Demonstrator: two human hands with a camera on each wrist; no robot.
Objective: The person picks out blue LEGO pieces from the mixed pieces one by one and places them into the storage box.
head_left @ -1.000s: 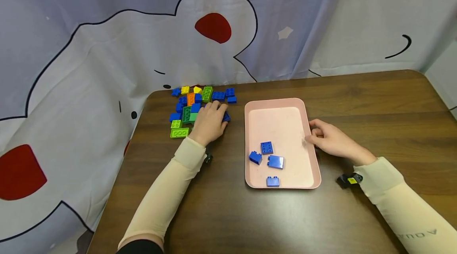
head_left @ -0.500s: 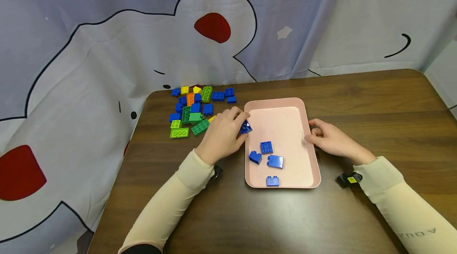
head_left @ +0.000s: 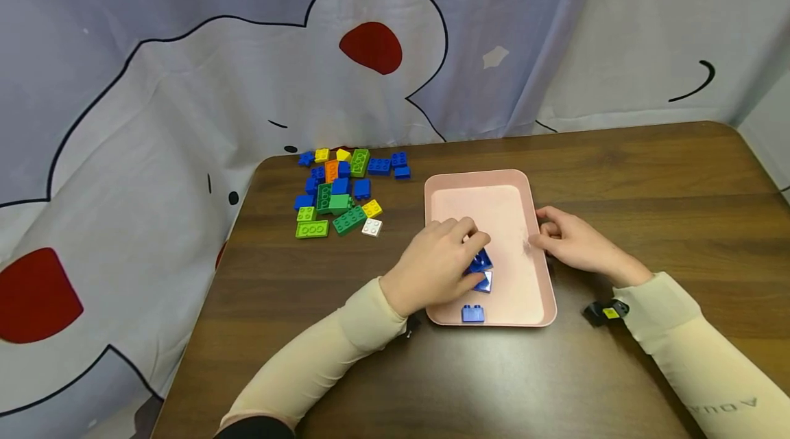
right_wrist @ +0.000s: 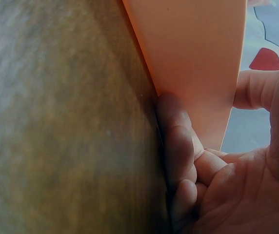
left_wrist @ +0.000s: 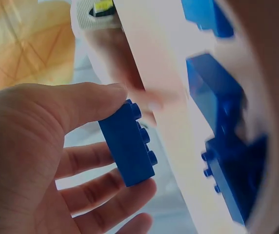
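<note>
My left hand (head_left: 435, 264) is over the pink tray (head_left: 475, 180), pinching a blue toy brick (left_wrist: 127, 146) between thumb and fingertips. In the left wrist view the brick's studs face the tray floor. Under that hand lies a flat blue brick (head_left: 487, 283), partly covered by the thumb, and a smaller blue brick (head_left: 472, 314) sits by the tray's near wall. Other blue bricks in the tray are hidden by the hand in the head view. My right hand (head_left: 574, 240) grips the tray's right wall, its thumb over the rim and its fingers curled against the outside (right_wrist: 198, 53).
Left of the tray, a cluster of loose bricks lies on the wooden table (head_left: 648, 185): green (head_left: 349, 220), yellow (head_left: 372, 208), white (head_left: 372, 227), orange (head_left: 332, 171) and several blue ones (head_left: 362, 188). A patterned curtain (head_left: 494, 27) hangs behind the table.
My left hand has picked the blue brick out of the cluster and carried it right and nearer, over the tray, uncovering a white brick. The right hand and tray have stayed put.
</note>
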